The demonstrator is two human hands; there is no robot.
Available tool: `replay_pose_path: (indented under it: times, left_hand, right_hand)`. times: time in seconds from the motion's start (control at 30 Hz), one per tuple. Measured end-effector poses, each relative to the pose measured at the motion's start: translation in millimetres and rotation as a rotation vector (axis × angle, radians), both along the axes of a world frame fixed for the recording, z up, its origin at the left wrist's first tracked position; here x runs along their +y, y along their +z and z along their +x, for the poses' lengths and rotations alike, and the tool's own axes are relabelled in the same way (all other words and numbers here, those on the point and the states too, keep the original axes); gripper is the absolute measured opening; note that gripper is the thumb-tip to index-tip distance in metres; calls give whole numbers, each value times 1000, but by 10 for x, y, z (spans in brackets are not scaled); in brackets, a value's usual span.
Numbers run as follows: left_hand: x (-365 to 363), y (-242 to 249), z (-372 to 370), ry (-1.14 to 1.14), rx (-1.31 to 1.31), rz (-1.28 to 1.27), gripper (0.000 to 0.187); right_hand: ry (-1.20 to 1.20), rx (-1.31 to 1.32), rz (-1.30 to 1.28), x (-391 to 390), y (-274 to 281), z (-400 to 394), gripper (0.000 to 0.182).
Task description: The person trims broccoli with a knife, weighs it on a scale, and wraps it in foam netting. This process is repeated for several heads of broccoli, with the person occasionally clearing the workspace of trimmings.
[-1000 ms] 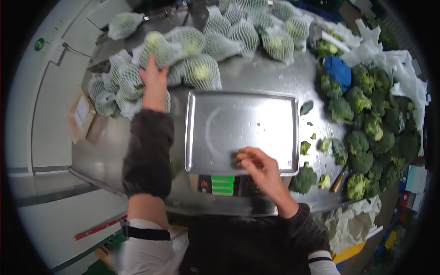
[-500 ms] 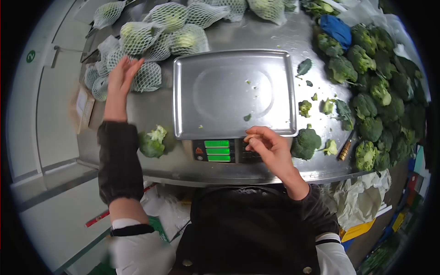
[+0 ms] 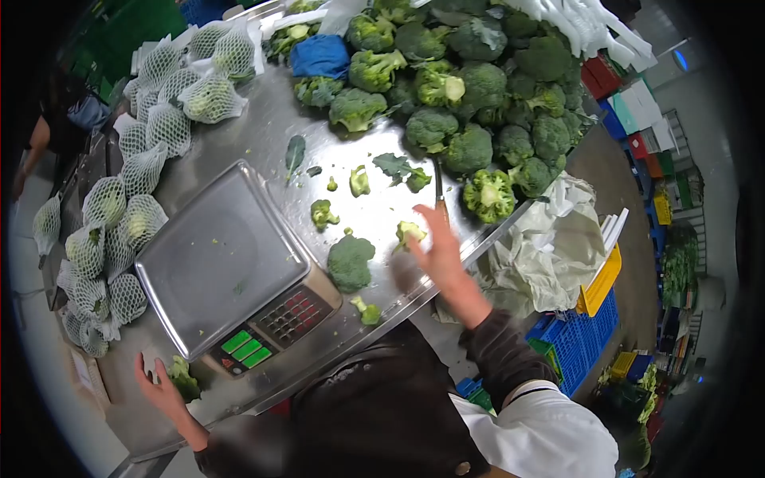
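Broccoli heads (image 3: pixel 470 88) mostly sit loose, netted ones (image 3: pixel 119 207) piled left, scale tray (image 3: pixel 215 255) bare; right hand (image 3: pixel 437 247) reaches open, left hand (image 3: pixel 155 386) open by a floret (image 3: pixel 183 376).

The desk (image 3: pixel 263 127) is bare sheet metal, smooth and dully reflective; the scale (image 3: pixel 231 271) carries a brushed steel pan (image 3: pixel 211 255) with a soft sheen, and its front panel looks like matt plastic with glossy green displays (image 3: pixel 246 349); the broccoli heads (image 3: pixel 470 88) are rough and matt; the wrapped heads (image 3: pixel 143 167) sit in white foam netting, soft and open-meshed; a blue cloth (image 3: pixel 319 56) lies crumpled; the crates (image 3: pixel 578 338) are hard blue plastic; the sheets (image 3: pixel 550 255) beside them look like thin, creased paper or film.
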State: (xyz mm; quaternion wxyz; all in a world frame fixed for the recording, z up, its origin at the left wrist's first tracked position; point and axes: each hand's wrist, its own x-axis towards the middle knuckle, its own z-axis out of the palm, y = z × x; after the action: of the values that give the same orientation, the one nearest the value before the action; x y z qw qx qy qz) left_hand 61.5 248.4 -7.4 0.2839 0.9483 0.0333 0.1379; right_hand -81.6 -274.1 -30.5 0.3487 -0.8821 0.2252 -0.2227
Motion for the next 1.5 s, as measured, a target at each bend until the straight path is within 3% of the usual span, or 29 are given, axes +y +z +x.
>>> replay_pose_path:
  times: [0.03,0.1,0.13,0.23,0.33,0.37,0.43,0.5,0.57,0.6,0.63,0.67,0.7,0.73,0.83,0.9,0.93,1.0,1.13,1.27,1.33,1.37,1.43,1.5]
  left_hand:
    - [-163,81,26,-1,-6,-9,41]
    - [-431,216,77,-79,2,-102,40]
    - [-583,237,102,-77,-5,-102,40]
    - [-1164,193,107,-303,16,-526,42]
    - [-1992,310,-158,-507,213,-734,45]
    - [-2236,335,-271,-560,314,-835,45]
    - [-2708,328,-459,-655,509,-977,49]
    - [-3090,241,-565,-782,676,-1118,74]
    - [-3399,306,-655,-769,751,-1336,94]
    - [-3449,255,-647,-758,647,-1361,93]
    - [-3473,204,-632,-750,541,-1379,92]
    - [-3402,276,-572,-632,529,-1380,90]
    - [-3273,370,-483,-512,514,-1379,88]
    - [-3128,415,-425,-418,461,-1407,83]
    - [-2589,446,-173,-381,292,-1231,78]
    - [-2317,483,-36,-286,-40,-444,76]
    - [-2228,442,22,-276,-44,-447,76]
    - [-2125,337,125,-245,-181,110,79]
    - [-2142,342,184,-256,-104,165,79]
    - [-2144,328,188,-253,-113,176,74]
    - [-2165,326,183,-266,-133,193,72]
    - [-2166,331,174,-242,-193,186,68]
    - [-2201,355,113,-215,-250,172,63]
    - [-2319,491,-18,-280,-425,110,50]
  right_hand:
    - [-102,82,-296,-367,-21,-92,56]
    - [-367,135,-570,-865,84,-227,60]
    - [-367,128,-570,-1034,36,-314,60]
    - [-449,327,-530,-1480,-302,-555,68]
    - [-335,167,-141,-1626,-350,-652,59]
    - [-411,116,10,-1624,-435,-680,58]
    - [-325,-17,428,-1360,-208,-640,54]
    - [-239,-37,857,-833,213,-420,51]
    - [37,-33,1127,-338,290,-225,59]
    - [195,131,1049,-124,241,-119,67]
    - [441,54,944,121,484,-12,72]
    - [652,-68,627,207,494,103,73]
    - [713,-28,483,243,558,186,71]
    - [694,24,498,193,539,246,68]
    - [408,97,418,-114,192,321,53]
    - [149,59,123,-442,-91,395,42]
    - [121,18,-2,-612,-202,423,40]
    - [82,136,-179,-837,-243,465,42]
    - [103,290,-190,-822,-207,459,45]
    - [-55,25,-404,-1027,-386,691,38]
    - [69,357,-343,-1191,-653,740,24]
    - [54,354,-340,-1166,-587,719,24]
    - [-24,6,-30,-1104,-447,674,17]
    - [-72,-75,233,-1059,-389,543,17]
